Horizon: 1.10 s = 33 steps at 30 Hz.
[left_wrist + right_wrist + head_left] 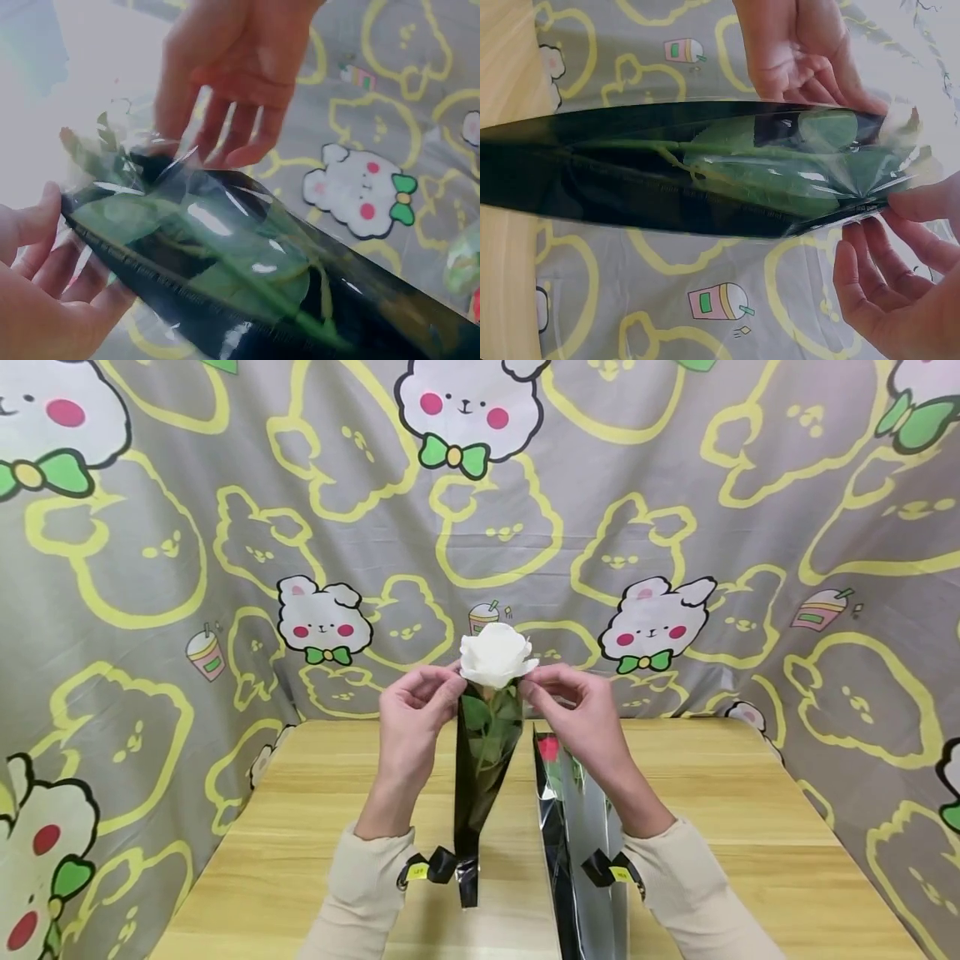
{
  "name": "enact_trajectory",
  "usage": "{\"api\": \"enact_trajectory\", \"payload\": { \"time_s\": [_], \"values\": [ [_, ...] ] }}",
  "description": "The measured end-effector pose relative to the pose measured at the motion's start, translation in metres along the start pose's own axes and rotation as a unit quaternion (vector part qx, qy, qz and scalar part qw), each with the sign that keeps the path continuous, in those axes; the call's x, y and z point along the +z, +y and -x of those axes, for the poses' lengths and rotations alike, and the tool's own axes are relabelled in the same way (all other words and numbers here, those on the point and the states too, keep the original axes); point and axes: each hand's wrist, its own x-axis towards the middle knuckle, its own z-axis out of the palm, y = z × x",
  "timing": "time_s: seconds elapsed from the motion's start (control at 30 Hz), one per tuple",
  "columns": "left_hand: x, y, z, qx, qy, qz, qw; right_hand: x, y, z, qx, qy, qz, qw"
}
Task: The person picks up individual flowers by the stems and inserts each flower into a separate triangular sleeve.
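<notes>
A white rose (497, 655) stands upright in a tapered black flower sleeve (474, 810) with a clear front, its bloom above the opening. My left hand (417, 714) pinches the sleeve's upper left edge between thumb and fingers. On the opposite edge, just below the petals, my right hand (579, 714) pinches with thumb and fingertips. Green leaves (761, 176) and a stem show through the clear film in the right wrist view. The sleeve's narrow end points down, over the table. In the left wrist view, the film is creased around the opening.
To the right on the wooden table (300, 835) lie more black and clear flower sleeves (555, 847), partly behind my right forearm. A red flower (550, 748) shows inside one. A grey cartoon-print cloth (495, 527) hangs behind and along both sides.
</notes>
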Motion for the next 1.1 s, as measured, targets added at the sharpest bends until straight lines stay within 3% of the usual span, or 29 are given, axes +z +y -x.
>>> {"api": "enact_trajectory", "payload": {
  "time_s": [0.17,0.37,0.53,0.73,0.93,1.1],
  "values": [
    [-0.001,0.003,-0.002,-0.007,0.025,0.028,0.9993,-0.004,0.001,0.001,0.001,0.0,-0.01,0.9999],
    [0.0,0.007,-0.003,-0.028,0.01,0.014,0.9995,0.0,0.003,0.008,-0.026,0.016,-0.002,0.9995],
    [0.003,0.006,0.0,-0.034,-0.03,-0.027,0.9986,0.013,0.002,0.011,-0.053,0.021,0.041,0.9975],
    [0.004,-0.002,0.005,-0.07,-0.081,-0.024,0.994,0.021,0.003,0.01,-0.07,0.047,0.062,0.9945],
    [0.002,-0.004,0.007,-0.069,-0.087,-0.03,0.9934,0.019,-0.003,0.012,-0.149,0.067,0.112,0.9802],
    [0.003,-0.003,0.007,-0.057,-0.08,-0.033,0.9946,0.015,-0.008,0.009,-0.197,0.051,0.148,0.9679]
  ]
}}
